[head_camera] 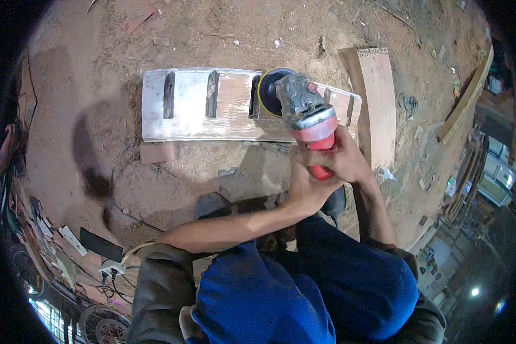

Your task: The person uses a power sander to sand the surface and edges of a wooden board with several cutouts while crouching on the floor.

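Note:
Both my hands are closed around the body of a red and black angle grinder (314, 124), fitted with a round, yellow-edged disc (276, 91). My left hand (311, 189) wraps the rear part of the body, and my right hand (346, 157) holds it just ahead, behind the metal collar. The disc is over the right half of a slightly curved wooden board (189, 129), at its upper edge; whether it touches the wood cannot be told. Dark slots (212, 94) cross the board, whose left part looks whitish. The grinder hides part of the board.
A second curved plank (380, 107) lies on the dirt floor at the right, with a small white bottle (385, 173) at its near end. A power strip (112, 267) with plugs and wood scraps (73, 241) lies lower left. A cable (133, 219) runs along the floor.

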Motion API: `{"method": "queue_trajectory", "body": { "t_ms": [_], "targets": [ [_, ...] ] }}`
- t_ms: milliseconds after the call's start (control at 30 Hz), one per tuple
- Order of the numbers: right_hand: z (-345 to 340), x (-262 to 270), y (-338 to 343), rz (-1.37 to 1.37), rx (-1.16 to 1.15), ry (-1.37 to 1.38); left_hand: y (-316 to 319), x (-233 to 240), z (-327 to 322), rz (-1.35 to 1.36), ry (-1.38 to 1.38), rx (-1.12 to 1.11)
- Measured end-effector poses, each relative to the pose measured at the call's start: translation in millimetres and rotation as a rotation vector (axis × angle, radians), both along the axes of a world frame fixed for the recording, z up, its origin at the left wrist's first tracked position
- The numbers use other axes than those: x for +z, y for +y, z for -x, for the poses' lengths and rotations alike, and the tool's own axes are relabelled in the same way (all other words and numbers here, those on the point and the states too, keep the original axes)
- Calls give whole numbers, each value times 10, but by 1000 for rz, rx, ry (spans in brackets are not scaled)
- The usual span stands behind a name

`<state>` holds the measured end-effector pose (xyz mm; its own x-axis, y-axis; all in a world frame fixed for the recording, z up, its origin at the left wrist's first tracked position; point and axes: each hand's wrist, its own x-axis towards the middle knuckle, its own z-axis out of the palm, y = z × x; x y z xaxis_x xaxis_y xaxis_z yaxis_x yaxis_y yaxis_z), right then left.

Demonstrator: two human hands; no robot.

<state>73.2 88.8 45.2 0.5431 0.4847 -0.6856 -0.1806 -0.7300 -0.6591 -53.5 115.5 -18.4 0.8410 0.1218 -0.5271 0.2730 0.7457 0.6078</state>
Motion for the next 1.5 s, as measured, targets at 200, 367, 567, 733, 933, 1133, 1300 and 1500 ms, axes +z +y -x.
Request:
{"method": "queue_trajectory", "body": {
  "t_ms": [200,367,567,733,933,1133,1300,1500],
  "targets": [
    [420,53,-185,25,55,-12,-84,123,384,128,-99,112],
    [172,15,155,4,-91,51,256,-42,55,-167,-89,27],
    [527,101,0,-53,-124,30,260,178,474,-198,-144,-47],
    [406,7,38,-75,-255,48,435,121,238,-318,-13,-148],
    [475,196,181,143,-130,125,411,-2,489,-446,-6,-162],
    [338,30,204,-23,-302,112,571,-17,159,-284,-17,-185],
    [545,157,79,70,-179,112,397,-100,509,-293,9,-311],
    [668,10,-84,30,-160,95,320,126,542,-277,-101,-108]
  ]
}}
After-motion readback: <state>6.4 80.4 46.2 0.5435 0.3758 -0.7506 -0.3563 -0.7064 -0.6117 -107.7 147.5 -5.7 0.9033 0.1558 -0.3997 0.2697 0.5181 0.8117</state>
